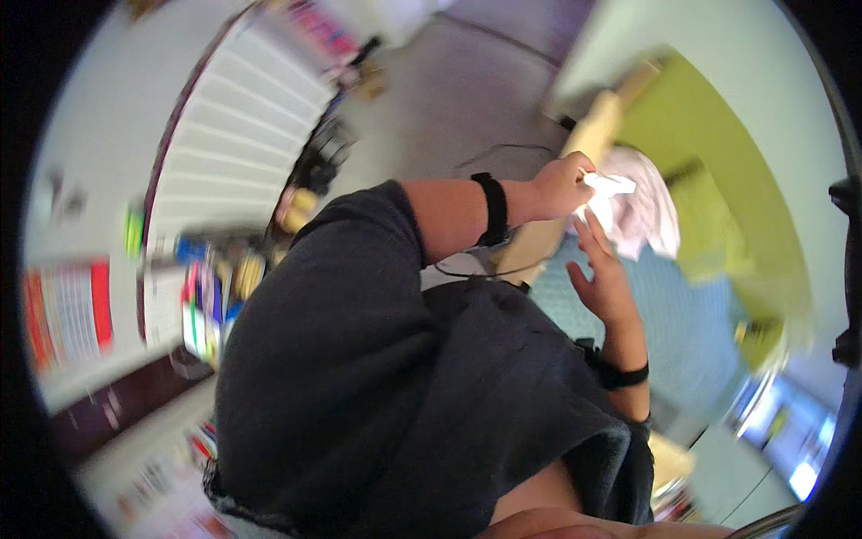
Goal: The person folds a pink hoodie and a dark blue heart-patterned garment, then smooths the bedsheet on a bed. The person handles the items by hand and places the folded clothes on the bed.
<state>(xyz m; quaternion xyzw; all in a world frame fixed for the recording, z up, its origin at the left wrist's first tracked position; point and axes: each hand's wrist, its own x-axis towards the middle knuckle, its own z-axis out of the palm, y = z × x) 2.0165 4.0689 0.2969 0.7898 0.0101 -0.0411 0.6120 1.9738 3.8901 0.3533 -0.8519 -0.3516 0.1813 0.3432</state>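
My left hand [564, 188] reaches in from the left and grips a bright white piece of thin material [603, 195], perhaps tissue or cloth. Just below it is my right hand [603, 279], fingers spread and thumb apart. Its fingertips come up to the lower edge of the white piece; whether they touch it I cannot tell. Behind both hands lies a crumpled pale pink cloth [643, 202] on a bed with a light blue sheet [680, 316]. Each of my wrists wears a black band.
A green padded headboard [720, 135] curves round the bed, whose wooden edge [596, 128] faces the grey floor [431, 108]. A dark cable [502, 146] crosses the floor. To the left stand a white slatted panel [236, 128], red-spined books [67, 310] and blurred clutter [215, 283].
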